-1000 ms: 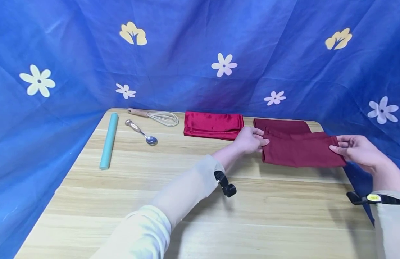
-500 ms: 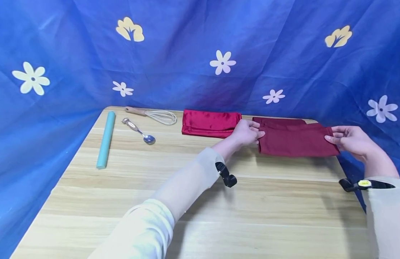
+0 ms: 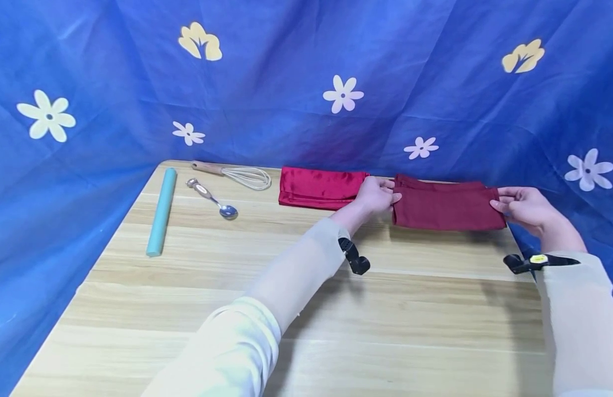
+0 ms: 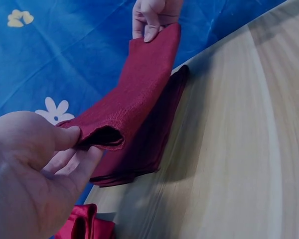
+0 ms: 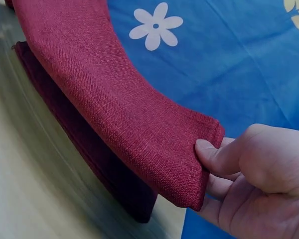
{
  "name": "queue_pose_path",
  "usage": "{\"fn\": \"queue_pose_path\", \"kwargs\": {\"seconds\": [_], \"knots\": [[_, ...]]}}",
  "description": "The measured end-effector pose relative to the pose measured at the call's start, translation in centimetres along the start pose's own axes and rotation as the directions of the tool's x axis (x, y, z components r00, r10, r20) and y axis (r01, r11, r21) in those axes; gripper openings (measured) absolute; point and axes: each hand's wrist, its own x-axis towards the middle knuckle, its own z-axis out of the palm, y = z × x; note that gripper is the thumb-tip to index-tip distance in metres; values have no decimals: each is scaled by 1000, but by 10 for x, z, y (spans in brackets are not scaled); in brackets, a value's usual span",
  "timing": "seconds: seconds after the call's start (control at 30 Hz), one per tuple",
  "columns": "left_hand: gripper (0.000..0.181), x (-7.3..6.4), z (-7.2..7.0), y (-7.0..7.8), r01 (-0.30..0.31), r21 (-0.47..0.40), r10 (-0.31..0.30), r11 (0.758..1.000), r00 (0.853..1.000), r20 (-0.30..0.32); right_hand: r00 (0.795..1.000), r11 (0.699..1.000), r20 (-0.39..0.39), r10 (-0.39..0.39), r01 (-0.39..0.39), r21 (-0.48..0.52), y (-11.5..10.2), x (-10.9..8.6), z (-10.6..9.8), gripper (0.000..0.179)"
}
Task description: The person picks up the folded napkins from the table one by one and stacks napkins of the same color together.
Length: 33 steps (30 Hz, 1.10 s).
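A folded dark red cloth (image 3: 447,208) is stretched level between two hands at the back right of the table. Its left end is pinched by my left hand (image 3: 375,196), thumb on top and fingers beneath. My right hand (image 3: 527,210) grips the opposite end the same way, as the right wrist view confirms. Beneath it a second folded dark red cloth (image 4: 149,144) lies on the table; a gap separates the two in both wrist views. The held cloth hides much of the lower one in the head view. Close to my left hand lies a folded shiny red cloth (image 3: 321,188).
At the left of the wooden table (image 3: 410,325) lie a teal rod (image 3: 161,212), a spoon (image 3: 212,199) and a whisk (image 3: 247,177). A blue flowered curtain (image 3: 267,66) hangs behind the table and along its sides.
Both hands have carried the held cloth away from me, toward the table's back edge and a little left. It now covers more of the lower cloth.
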Motion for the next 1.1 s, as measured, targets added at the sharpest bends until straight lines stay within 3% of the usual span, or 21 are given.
{"fn": "queue_pose_path", "kwargs": {"seconds": [0.43, 0.7, 0.97, 1.1], "knots": [[28, 19, 7, -13, 36, -35, -40, 999, 992, -122, 996, 1000, -94, -9, 7, -24, 12, 31, 8, 20], [23, 26, 12, -19, 30, 106, -8, 994, 980, -199, 979, 983, -201, -21, 57, 173, 27, 43, 18, 21], [18, 35, 20, -27, 79, 142, -45, 987, 972, -232, 948, 999, -315, -33, 44, 28, 33, 54, 23, 19], [17, 39, 25, -28, 82, 124, -51, 989, 970, -237, 938, 998, -345, -26, 42, 39, 30, 56, 21, 18]]}}
